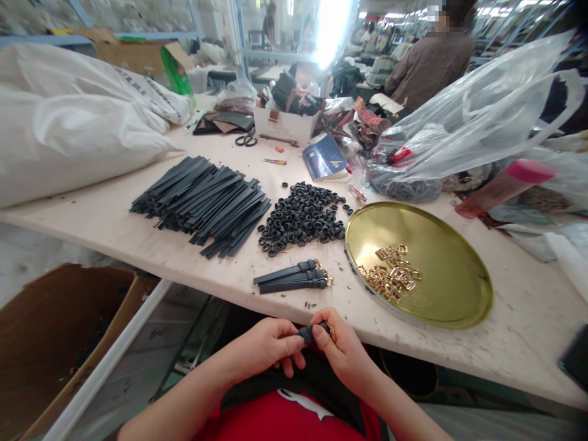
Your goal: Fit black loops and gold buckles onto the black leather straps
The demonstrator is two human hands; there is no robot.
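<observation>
Just off the table's front edge, both my hands hold one black strap (307,334). My left hand (271,348) pinches its loop part between thumb and fingers. My right hand (339,349) grips the end beside a gold buckle (331,331). On the table behind lie several finished-looking straps (291,278) with gold buckles. A heap of small black loops (303,214) sits at the centre, left of a round gold tray (452,269) that bears a pile of gold buckles (390,275). A large stack of flat black strips (202,199) lies to the left.
White sacks (82,122) cover the table's left end. Farther back are scissors (246,139), a blue booklet (325,157) and a white box (285,125). Plastic bags (468,116) and a pink-capped bottle (505,187) stand right. A cardboard box (59,343) is below left. A person (434,58) is behind.
</observation>
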